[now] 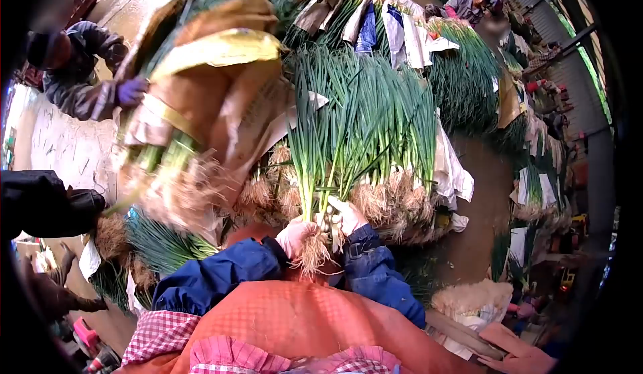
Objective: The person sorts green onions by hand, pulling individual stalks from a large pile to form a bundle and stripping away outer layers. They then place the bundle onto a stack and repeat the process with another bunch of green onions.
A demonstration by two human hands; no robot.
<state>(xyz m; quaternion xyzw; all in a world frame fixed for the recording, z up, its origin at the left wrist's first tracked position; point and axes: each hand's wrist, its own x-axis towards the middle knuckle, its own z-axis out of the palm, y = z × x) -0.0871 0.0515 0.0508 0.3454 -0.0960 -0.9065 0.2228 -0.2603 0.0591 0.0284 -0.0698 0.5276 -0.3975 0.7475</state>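
forearms converge, left grip holding onions

I could pass right of the green onion pile over bare floor; leftward, a wrapped bundle blocks me.

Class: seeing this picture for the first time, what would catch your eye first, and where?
Probably the broad spread of green onions across the middle. Next, at its near edge, the left hand gripping a small bunch with trailing pale roots, the right hand close beside it. Then, at upper left, a large blurred wrapped bundle beside another person's purple glove.
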